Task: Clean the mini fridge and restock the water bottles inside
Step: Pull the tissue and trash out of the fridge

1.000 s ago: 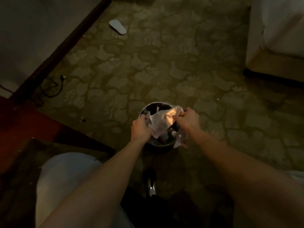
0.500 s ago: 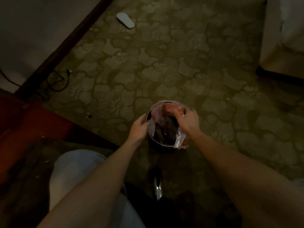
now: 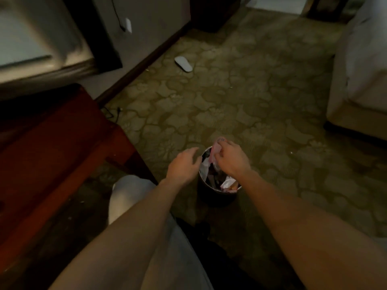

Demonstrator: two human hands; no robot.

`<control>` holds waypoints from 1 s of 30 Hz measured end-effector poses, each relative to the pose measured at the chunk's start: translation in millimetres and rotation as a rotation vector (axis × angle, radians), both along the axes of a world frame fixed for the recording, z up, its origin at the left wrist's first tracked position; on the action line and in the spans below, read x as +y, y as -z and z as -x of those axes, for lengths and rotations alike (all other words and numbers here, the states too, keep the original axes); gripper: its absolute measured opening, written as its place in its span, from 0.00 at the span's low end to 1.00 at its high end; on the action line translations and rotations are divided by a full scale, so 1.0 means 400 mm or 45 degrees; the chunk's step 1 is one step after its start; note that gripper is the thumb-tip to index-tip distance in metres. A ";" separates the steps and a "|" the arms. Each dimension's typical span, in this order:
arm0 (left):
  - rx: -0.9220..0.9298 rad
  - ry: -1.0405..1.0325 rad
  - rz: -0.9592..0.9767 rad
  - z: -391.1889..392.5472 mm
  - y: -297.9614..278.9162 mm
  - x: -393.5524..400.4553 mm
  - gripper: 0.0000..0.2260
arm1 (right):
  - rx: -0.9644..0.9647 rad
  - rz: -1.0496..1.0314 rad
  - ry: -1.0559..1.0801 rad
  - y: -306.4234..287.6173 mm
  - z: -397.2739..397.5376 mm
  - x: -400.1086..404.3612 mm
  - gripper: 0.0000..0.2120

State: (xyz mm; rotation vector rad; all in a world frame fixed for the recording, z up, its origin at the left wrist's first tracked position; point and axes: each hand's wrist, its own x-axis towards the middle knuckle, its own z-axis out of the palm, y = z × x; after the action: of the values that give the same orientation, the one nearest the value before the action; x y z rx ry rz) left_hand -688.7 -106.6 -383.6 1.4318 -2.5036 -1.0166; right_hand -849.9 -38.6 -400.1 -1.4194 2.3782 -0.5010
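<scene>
Dark metal bin: a small round waste bin (image 3: 217,194) stands upright on the carpet, its long axis vertical and its open mouth pointing up toward the camera; it sits low and centre in the view, between the two forearms.
Bin contents: crumpled white and pinkish wrappers and a thin plastic liner (image 3: 227,183) fill the mouth; single items cannot be told apart in the dim light.
Right hand: the right hand (image 3: 231,160) hovers over the far rim of the bin, fingers (image 3: 219,152) curled and pinching a pinkish crumpled piece of plastic (image 3: 216,148) that rises just above the rim.
Left hand: the left hand (image 3: 184,166) is just beside the bin's left rim, fingers loosely spread and apart, holding nothing; whether they touch the rim cannot be told.
Carpet: an olive floor covering (image 3: 240,105) with a floral pattern.
Slipper: a white slipper (image 3: 183,63) lies flat near the dark skirting board, well apart from the bin, its long axis running diagonally from upper left to lower right.
Tabletop: a reddish wooden tabletop (image 3: 48,147) fills the left side.
Bed: a pale bed (image 3: 360,80) edge stands at the right.
Upper left: a blurred pale appliance-like surface (image 3: 35,38); its identity cannot be told.
Wall: a white plug (image 3: 127,25) with a dark cord.
</scene>
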 end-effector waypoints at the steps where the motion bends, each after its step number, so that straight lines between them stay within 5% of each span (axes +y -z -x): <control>1: -0.065 0.049 0.090 -0.018 -0.026 0.016 0.21 | 0.023 0.019 -0.033 -0.022 -0.019 0.005 0.20; 12: -0.270 0.009 0.819 -0.320 -0.310 0.149 0.12 | 0.280 0.324 -0.401 -0.307 -0.303 0.053 0.18; 30: -0.370 -0.875 1.176 -1.036 -0.710 0.172 0.13 | 0.120 0.969 -1.004 -0.753 -0.977 -0.116 0.16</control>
State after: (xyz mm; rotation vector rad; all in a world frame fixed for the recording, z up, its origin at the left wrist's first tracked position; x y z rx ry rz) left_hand -274.4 -37.9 -99.5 1.8673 -1.8583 0.4345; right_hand -459.3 -85.0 -98.9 -2.5439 1.4825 -1.1655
